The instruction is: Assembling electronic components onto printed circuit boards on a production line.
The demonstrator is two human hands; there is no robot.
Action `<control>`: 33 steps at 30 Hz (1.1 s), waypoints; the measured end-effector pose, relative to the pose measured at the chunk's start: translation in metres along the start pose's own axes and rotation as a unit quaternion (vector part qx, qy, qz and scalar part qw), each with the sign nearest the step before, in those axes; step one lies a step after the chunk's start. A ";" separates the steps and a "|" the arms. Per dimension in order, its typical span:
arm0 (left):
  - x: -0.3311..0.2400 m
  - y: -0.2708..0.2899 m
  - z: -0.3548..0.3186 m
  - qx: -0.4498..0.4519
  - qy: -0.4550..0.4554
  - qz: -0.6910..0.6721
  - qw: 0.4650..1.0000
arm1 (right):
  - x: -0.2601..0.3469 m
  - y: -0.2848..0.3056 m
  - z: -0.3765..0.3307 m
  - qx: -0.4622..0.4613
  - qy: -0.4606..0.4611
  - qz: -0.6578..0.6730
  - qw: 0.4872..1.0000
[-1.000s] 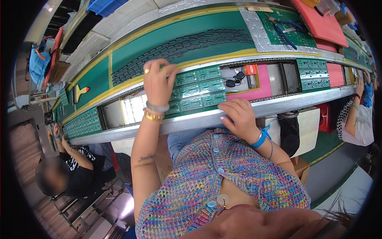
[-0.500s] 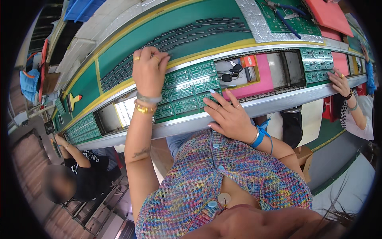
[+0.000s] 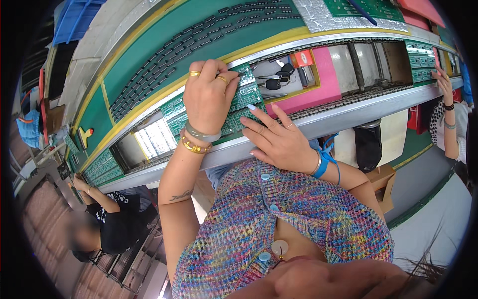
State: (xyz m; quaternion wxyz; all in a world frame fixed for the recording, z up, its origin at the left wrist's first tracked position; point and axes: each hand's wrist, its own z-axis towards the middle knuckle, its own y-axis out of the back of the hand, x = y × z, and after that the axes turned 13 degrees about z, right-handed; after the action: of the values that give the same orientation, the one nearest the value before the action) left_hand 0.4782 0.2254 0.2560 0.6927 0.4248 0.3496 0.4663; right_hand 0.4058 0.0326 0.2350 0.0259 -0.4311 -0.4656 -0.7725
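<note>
Green circuit board panel [image 3: 234,107] lies centre frame on conveyor rail [image 3: 348,112], long axis running lower left to upper right. Left hand [image 3: 209,97] laid on panel, fingers curled at its far edge, grip pressed, not seen closed round anything. Right hand [image 3: 279,142] just below-right, fingers spread flat, nothing held, fingertips touching panel's near edge. Left hand nearer. Pink tray [image 3: 323,82] w/ keys close on right; open slot at left.

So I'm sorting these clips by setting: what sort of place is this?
Most likely an electronics assembly line. The person's left hand and right hand rest on a green circuit board lying on a long conveyor track. More boards follow along it, and a seated co-worker works alongside.
</note>
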 end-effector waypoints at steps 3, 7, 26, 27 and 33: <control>-0.001 -0.001 0.000 -0.001 -0.001 -0.002 1.000 | 0.000 0.000 -0.001 -0.003 -0.001 0.003 1.000; -0.002 0.000 0.001 0.003 -0.007 0.005 1.000 | -0.001 0.000 0.000 -0.012 0.016 0.003 1.000; -0.005 0.002 0.002 0.016 -0.002 0.019 1.000 | -0.001 0.000 0.001 -0.022 0.016 0.008 1.000; -0.005 0.003 0.002 0.017 -0.002 0.020 1.000 | -0.001 0.000 0.001 -0.022 0.016 0.008 1.000; -0.004 0.002 0.002 0.016 -0.005 0.016 1.000 | -0.001 -0.001 0.001 -0.027 0.015 0.018 0.999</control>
State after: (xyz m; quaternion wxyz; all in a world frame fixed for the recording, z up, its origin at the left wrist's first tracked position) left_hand 0.4778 0.2214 0.2593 0.6801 0.4437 0.3470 0.4693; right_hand 0.4067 0.0335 0.2342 0.0353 -0.4286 -0.4361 -0.7905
